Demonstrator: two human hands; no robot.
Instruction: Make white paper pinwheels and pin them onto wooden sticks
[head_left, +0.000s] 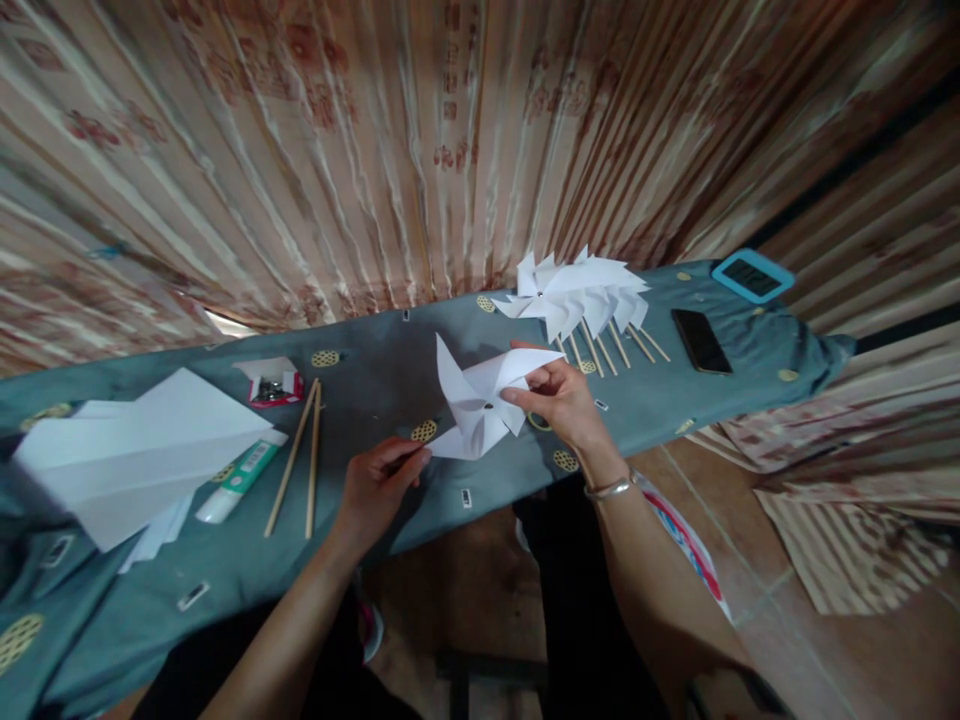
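Observation:
A white paper pinwheel [480,405] with a dark spot at its centre is held up over the cloth-covered table. My left hand [386,480] pinches the tip of its lower left blade. On the opposite side my right hand [551,395], with a bracelet at the wrist, grips the pinwheel near its centre, thumb on the front and fingers partly hidden behind. No stick shows on this pinwheel. Beyond my right hand, several finished pinwheels [559,290] on wooden sticks lie overlapped in a row.
Left of my hands lie two wooden sticks [313,460], a glue stick [244,475], white paper sheets [157,450] and an open small box [275,387] of metal pieces. A phone [701,341] and a blue-framed device [752,275] rest at the right end. Curtains [420,150] hang behind the table [375,370].

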